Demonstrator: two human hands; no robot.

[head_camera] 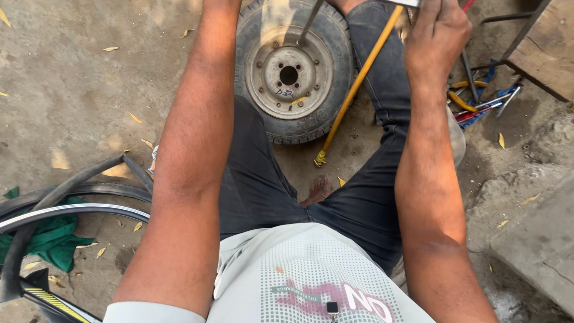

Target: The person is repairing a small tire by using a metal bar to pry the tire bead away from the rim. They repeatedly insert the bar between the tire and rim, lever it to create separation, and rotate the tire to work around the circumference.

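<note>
- Right hand [438, 33] at 1 o'clock, fingers curled on a metal piece [406, 3].
- Left hand out of view.
- Wheel [293, 69] at 12 o'clock on ground, metal bar [310, 23] touching rim.
- Yellow rod [357, 84] beside it.

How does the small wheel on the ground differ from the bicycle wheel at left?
The small wheel is wholly in view, lying flat between the person's legs; the bicycle wheel is cut off by the frame edge. The small wheel has a fat, treaded tyre on a solid metal disc with bolt holes; the bicycle wheel shows a thin, smooth tyre and a slim bright rim. Both have black tyres and sit on bare dirt.
</note>
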